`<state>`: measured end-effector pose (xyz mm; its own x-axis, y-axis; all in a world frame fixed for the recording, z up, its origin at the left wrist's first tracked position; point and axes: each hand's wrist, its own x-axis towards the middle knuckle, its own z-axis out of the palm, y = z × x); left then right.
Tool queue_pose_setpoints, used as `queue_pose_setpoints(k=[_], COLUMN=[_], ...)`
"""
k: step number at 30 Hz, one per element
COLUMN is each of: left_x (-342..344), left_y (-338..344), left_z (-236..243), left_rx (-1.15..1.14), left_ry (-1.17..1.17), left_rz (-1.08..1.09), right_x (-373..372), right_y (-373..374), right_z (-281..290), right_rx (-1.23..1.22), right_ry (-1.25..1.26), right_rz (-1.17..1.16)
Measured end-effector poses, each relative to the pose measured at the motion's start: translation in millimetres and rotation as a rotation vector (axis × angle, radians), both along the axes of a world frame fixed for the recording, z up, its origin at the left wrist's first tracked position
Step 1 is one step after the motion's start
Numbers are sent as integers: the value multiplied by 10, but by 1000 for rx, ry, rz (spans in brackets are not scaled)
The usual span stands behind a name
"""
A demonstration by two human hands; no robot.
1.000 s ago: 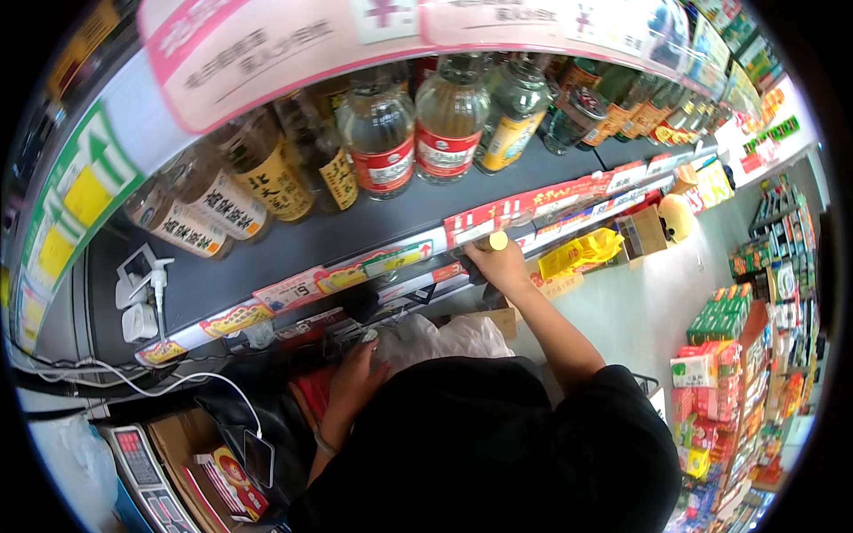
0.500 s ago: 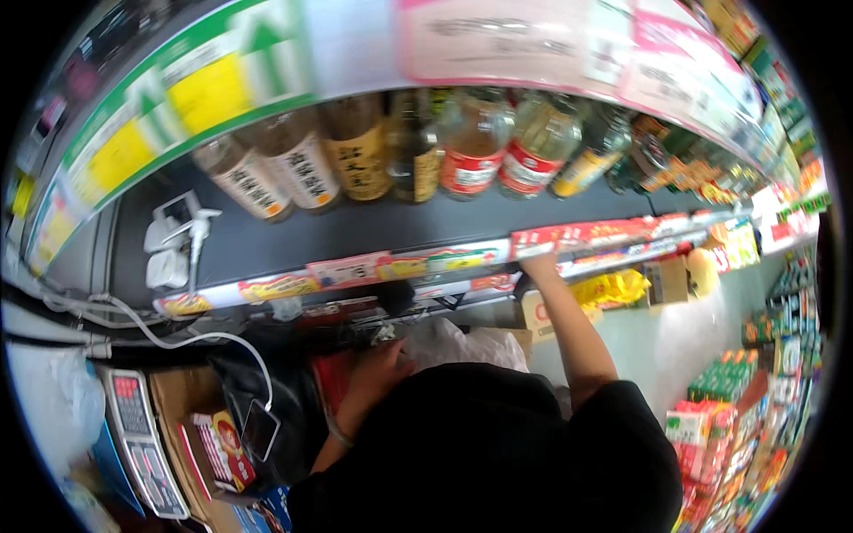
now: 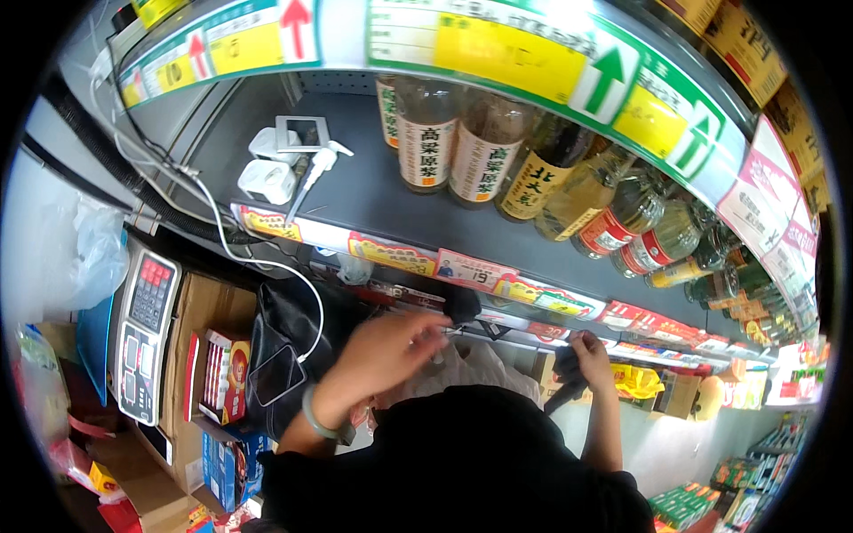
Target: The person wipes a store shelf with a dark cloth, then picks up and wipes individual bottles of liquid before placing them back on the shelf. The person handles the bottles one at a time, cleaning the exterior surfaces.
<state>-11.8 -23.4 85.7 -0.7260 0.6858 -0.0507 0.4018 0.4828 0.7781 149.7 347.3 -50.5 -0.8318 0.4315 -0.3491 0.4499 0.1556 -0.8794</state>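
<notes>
My right hand (image 3: 593, 362) is closed in a pinch on a limp black cloth-like item (image 3: 566, 377) that hangs below the shelf edge. Its exact kind is unclear. My left hand (image 3: 386, 354), with a pale bracelet at the wrist, is raised over a white plastic bag (image 3: 471, 369). Its bent fingers stand apart, and nothing shows between them. A dark rounded object (image 3: 461, 305) lies just beyond the left fingertips, by the lower shelf. To the left of that hand is a black leather-like bag (image 3: 298, 311), with a phone (image 3: 277, 375) on it, plugged into a white cable.
Glass bottles (image 3: 484, 164) line the shelf (image 3: 355, 200) ahead, beside white chargers (image 3: 267, 180). Price labels (image 3: 480, 271) run along its edge. At left sit a scale (image 3: 147, 333) and cardboard boxes (image 3: 191, 306). A yellow package (image 3: 635, 382) lies at right.
My view has turned left and down. My right hand has come back from the shelf edge and now holds the black item. My left hand has risen from beside the white bag.
</notes>
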Motion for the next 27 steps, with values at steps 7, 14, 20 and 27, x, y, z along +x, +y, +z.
queue_pose_setpoints(k=[7,14,20,27], left_x=[-969,-1700,-1826,-2002], left_y=[-185,-254,-358,-406], left_z=[522,212,438,555], left_rx=[-261,-785,-449,-558], left_ry=[907,1013,784,749], left_rz=[624,669,687,606], right_x=[-224,-312,-205,-191], right_y=[-560,-838,-801,-856], right_z=[150,344,219,252], right_rx=[49,31,13,29], right_ry=[1,3,83,34], right_rz=[199,285,235,249])
